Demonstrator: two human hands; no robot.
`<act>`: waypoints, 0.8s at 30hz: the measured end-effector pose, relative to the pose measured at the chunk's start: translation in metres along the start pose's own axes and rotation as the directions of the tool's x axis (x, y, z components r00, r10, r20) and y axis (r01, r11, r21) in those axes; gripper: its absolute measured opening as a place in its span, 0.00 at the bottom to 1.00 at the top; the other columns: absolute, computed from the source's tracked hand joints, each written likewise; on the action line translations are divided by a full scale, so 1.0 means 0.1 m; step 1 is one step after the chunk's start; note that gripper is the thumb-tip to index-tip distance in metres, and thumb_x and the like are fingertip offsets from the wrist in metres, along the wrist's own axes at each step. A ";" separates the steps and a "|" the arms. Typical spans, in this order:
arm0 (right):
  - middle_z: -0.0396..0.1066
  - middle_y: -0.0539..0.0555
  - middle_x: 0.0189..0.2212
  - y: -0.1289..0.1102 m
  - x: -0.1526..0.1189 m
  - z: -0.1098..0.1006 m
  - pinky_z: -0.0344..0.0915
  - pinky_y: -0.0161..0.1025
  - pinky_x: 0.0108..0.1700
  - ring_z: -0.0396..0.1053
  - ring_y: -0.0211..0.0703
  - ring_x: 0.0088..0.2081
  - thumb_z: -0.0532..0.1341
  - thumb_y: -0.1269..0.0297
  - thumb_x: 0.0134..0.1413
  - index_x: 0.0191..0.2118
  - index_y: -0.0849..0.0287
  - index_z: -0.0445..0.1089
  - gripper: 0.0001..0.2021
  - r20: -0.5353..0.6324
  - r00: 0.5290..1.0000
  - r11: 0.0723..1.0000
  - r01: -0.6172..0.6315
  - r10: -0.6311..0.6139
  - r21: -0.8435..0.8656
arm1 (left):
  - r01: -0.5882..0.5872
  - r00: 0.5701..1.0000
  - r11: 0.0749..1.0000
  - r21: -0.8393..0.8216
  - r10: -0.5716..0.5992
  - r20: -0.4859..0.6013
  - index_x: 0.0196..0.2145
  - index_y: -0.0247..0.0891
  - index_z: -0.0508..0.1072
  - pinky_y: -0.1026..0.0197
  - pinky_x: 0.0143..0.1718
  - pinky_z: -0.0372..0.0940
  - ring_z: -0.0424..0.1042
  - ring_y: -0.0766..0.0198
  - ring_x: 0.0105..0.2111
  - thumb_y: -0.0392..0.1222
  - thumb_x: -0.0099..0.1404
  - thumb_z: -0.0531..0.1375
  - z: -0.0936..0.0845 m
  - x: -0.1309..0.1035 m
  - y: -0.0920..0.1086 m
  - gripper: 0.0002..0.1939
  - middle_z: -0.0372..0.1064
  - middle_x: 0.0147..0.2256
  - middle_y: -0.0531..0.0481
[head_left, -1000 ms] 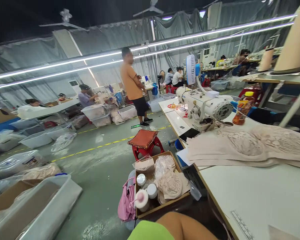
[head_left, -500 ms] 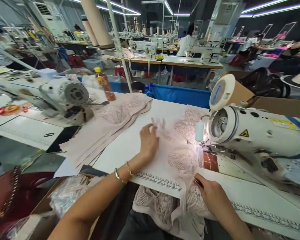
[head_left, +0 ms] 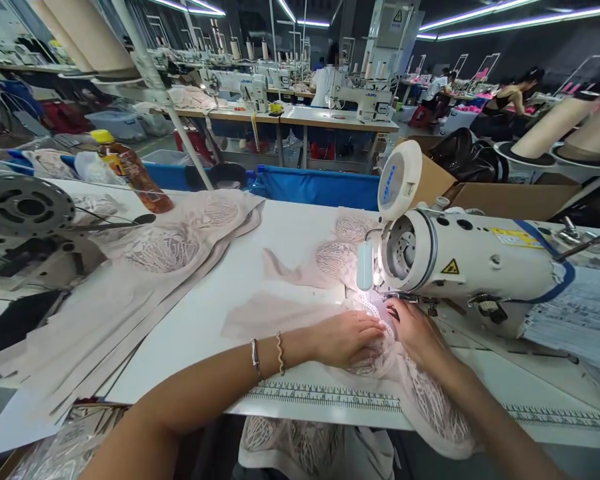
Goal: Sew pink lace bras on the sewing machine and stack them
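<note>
A pale pink lace bra piece (head_left: 333,260) lies under the lit needle area of the sewing machine (head_left: 430,250), its near part draping over the table edge. My left hand (head_left: 350,339) rests on the lace just before the needle, fingers stretched out and pressing down. Close beside it, my right hand (head_left: 416,331) is closed at the fabric's edge, by the presser foot. A small dark tool (head_left: 393,312) shows at its fingertips; its kind is unclear. More pink lace fabric (head_left: 300,443) lies on my lap.
A stack of pink lace pieces (head_left: 165,250) lies to the left, by a second machine (head_left: 23,207). Behind it leans a bottle with a yellow cap (head_left: 135,170). A printed ruler (head_left: 325,395) runs along the table's front edge. Thread cones (head_left: 555,127) stand at the right.
My left hand has moved right and down onto the lace by the needle. My right hand has risen from the table edge to the presser foot. The view has turned right.
</note>
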State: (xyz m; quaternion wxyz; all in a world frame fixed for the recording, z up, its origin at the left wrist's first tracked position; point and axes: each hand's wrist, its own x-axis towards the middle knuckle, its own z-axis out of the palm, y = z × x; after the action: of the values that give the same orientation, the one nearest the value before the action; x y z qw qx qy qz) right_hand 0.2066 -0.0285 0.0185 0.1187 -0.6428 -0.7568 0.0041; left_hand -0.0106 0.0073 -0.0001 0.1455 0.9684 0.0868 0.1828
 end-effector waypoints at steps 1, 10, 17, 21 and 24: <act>0.78 0.56 0.35 -0.01 0.02 0.11 0.59 0.38 0.31 0.74 0.48 0.32 0.56 0.67 0.60 0.39 0.55 0.72 0.07 -0.032 0.999 1.000 -0.024 0.025 0.015 | 0.007 1.000 1.000 -0.012 -0.007 0.001 0.52 0.31 0.71 0.57 0.59 0.65 0.72 0.57 0.54 0.41 0.76 0.54 -0.03 0.00 -0.06 0.14 0.74 0.53 0.39; 0.71 0.51 0.23 -0.06 -0.09 0.28 0.59 0.37 0.29 0.68 0.44 0.25 0.53 0.58 0.63 0.29 0.53 0.63 0.12 -0.189 0.979 0.991 -0.059 0.081 0.123 | 0.261 0.965 0.869 0.421 -0.224 -0.136 0.55 0.18 0.69 0.46 0.55 0.64 0.69 0.42 0.57 0.47 0.76 0.54 0.21 0.09 0.10 0.25 0.69 0.57 0.26; 0.70 0.50 0.22 -0.17 -0.13 0.27 0.59 0.36 0.26 0.69 0.44 0.22 0.52 0.66 0.62 0.31 0.52 0.59 0.07 -0.321 0.945 0.993 0.094 -0.067 0.071 | 0.282 0.959 0.832 0.478 -0.251 -0.129 0.59 0.19 0.68 0.51 0.56 0.64 0.72 0.47 0.55 0.47 0.77 0.52 0.31 0.04 0.16 0.26 0.72 0.55 0.30; 0.70 0.47 0.20 -0.18 -0.16 0.31 0.58 0.37 0.24 0.70 0.44 0.19 0.51 0.70 0.60 0.33 0.52 0.59 0.06 -0.331 0.939 0.990 0.123 -0.094 0.068 | 0.216 0.976 0.828 0.517 -0.167 -0.141 0.53 0.18 0.72 0.51 0.54 0.65 0.75 0.48 0.50 0.45 0.77 0.51 0.28 0.04 0.16 0.23 0.75 0.51 0.30; 0.70 0.45 0.19 -0.19 -0.18 0.30 0.58 0.36 0.23 0.70 0.43 0.18 0.52 0.71 0.60 0.34 0.52 0.59 0.06 -0.329 0.939 0.989 0.126 -0.096 0.072 | 0.145 0.988 0.803 0.579 -0.083 -0.132 0.45 0.22 0.76 0.49 0.55 0.63 0.76 0.48 0.47 0.39 0.77 0.49 0.27 0.04 0.18 0.19 0.77 0.45 0.30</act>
State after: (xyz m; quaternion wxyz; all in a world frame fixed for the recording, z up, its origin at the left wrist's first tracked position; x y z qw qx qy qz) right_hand 0.1856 -0.0450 -0.0113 0.2709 -0.5847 -0.7611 -0.0737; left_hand 0.0050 -0.0155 -0.0170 -0.1540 0.9487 0.2042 0.1861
